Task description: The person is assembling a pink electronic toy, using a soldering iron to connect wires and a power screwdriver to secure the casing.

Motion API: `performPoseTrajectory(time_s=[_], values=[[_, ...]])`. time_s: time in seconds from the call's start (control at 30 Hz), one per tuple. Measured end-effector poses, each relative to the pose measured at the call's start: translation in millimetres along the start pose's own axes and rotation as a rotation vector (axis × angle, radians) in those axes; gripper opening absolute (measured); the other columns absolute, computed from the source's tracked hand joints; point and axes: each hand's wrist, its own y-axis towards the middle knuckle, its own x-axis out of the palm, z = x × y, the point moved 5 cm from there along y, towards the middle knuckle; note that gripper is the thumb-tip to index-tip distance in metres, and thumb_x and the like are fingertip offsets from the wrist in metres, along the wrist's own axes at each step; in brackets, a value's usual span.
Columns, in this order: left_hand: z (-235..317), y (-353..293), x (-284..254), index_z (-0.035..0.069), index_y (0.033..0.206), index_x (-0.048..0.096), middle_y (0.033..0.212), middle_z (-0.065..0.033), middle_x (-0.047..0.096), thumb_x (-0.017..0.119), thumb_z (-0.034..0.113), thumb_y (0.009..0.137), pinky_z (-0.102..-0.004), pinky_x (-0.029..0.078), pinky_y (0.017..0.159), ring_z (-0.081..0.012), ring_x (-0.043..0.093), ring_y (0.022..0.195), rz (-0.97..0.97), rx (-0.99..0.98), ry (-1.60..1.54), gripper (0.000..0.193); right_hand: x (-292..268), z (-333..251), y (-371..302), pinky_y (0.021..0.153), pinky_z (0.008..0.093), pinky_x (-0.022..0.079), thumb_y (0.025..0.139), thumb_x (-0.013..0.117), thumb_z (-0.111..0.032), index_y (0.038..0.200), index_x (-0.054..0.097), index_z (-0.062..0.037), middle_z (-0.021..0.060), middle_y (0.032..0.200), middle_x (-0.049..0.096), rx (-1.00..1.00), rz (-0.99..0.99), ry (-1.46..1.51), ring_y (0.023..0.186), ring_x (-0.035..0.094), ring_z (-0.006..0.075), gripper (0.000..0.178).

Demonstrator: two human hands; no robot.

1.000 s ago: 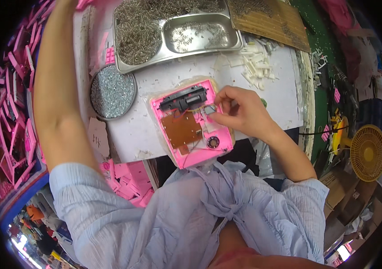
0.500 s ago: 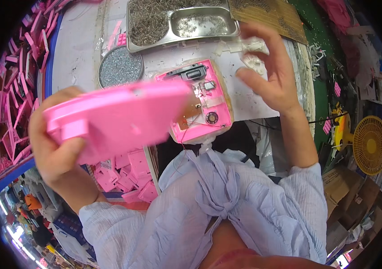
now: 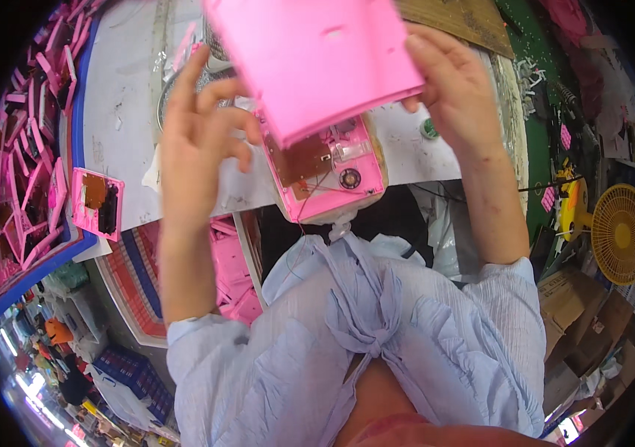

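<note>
A pink plastic casing (image 3: 317, 71), blurred by motion, is tilted over the worktable with its flat outer face toward me. My right hand (image 3: 453, 93) grips it by its right edge, thumb on the near face. Just left of it is my left hand (image 3: 206, 138), fingers spread and holding nothing. Below the casing, a second pink shell (image 3: 317, 197) lies face up on a pale pad (image 3: 375, 149). Inside it are a brown circuit board (image 3: 295, 164), thin wires and a small round black part (image 3: 349, 178); the held casing hides its upper portion.
Many pink shells (image 3: 27, 156) fill a blue-edged bin at the left. One shell with a brown board (image 3: 98, 203) sits at its corner. Cardboard (image 3: 466, 26) lies at the back, a small green round thing (image 3: 428, 129) on the table, and a yellow fan (image 3: 622, 235) stands right.
The pink casing has passed from my left hand to my right, moving up and right. My left hand has let go and opened. A green round thing now shows on the table.
</note>
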Motion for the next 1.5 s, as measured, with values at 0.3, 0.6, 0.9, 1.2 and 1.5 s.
performPoseTrajectory(time_s=[0.3,0.6,0.9,1.2,1.5], values=[[-50.6,-60.0,31.4,-0.006,0.158,0.02,0.085,-0.0059,0.069,0.076,0.007,0.087,-0.0229,0.046,0.054,-0.0069,0.057,0.062,0.145,-0.131,0.563,0.091,12.9,47.3,-81.2,0.058,0.0439,0.05,0.099,0.058,-0.019,0.155,0.034,-0.0076,0.0162,0.068,0.065,-0.067,-0.096,-0.956,0.063,0.066,0.0375,0.062],[-72.4,-58.8,16.8,-0.002,0.153,0.038,0.062,0.0014,0.05,0.076,0.013,0.086,-0.023,0.038,0.051,-0.0061,0.046,0.052,0.103,-0.085,0.781,0.079,9.7,71.8,-79.5,0.058,0.0396,0.048,0.098,0.062,-0.02,0.148,0.048,-0.0113,0.0145,0.069,0.065,-0.134,-0.162,-1.039,0.061,0.065,0.0322,0.052],[-81.7,-78.4,8.3,-0.002,0.15,0.043,0.06,0.0011,0.046,0.076,0.011,0.087,-0.0237,0.038,0.051,-0.0069,0.045,0.052,0.176,-0.111,0.764,0.072,17.9,65.7,-69.3,0.06,0.0401,0.052,0.094,0.068,-0.02,0.143,0.056,-0.0122,0.0169,0.074,0.067,-0.175,-0.353,-1.099,0.064,0.067,0.0321,0.051],[-93.5,-120.8,17.1,-0.003,0.152,0.042,0.066,0.0038,0.051,0.068,-0.001,0.093,-0.0186,0.038,0.054,-0.0025,0.046,0.059,0.201,-0.234,0.378,0.064,23.5,62.8,-61.1,0.062,0.0437,0.053,0.098,0.063,-0.024,0.146,0.054,-0.0164,0.0163,0.077,0.068,-0.127,-0.526,-1.121,0.066,0.066,0.0363,0.049],[-73.9,-92.8,-34.0,0.004,0.129,0.068,0.064,0.0028,0.051,0.078,0.011,0.087,-0.0218,0.04,0.054,-0.0031,0.046,0.058,-0.005,-0.472,0.56,0.044,46.6,37.5,-49.0,0.055,0.0456,0.051,0.094,0.062,-0.022,0.139,0.059,-0.0096,0.0131,0.068,0.066,-0.012,-0.758,-1.556,0.062,0.066,0.0328,0.048]])
